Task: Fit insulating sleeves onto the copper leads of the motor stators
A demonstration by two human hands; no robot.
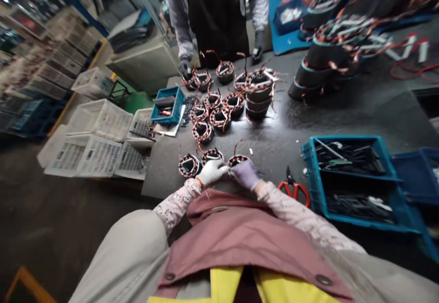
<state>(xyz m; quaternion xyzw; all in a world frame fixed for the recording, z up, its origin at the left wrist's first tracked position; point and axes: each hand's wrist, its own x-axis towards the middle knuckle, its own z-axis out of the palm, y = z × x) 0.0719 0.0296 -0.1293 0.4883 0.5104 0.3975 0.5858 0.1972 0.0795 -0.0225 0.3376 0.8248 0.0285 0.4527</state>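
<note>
My left hand (212, 171) wears a white glove and my right hand (245, 174) a pale purple glove. They meet at the near edge of the dark worktable (291, 124), fingertips pinched on something small that I cannot make out. Just beyond them stand three wound stator coils: one (189, 165) at the left, one (211, 155) behind my left hand and one (238, 160) touching my right hand. Several more stators (219, 111) cluster farther out, with a stack of them (259, 93) at the right.
Red-handled scissors (294, 188) lie right of my right hand. A blue bin (353, 179) of tools sits at the right, a small blue tray (169, 105) at the left. A co-worker in a dark apron (217, 15) handles stators at the far edge. White crates (99, 134) stand left.
</note>
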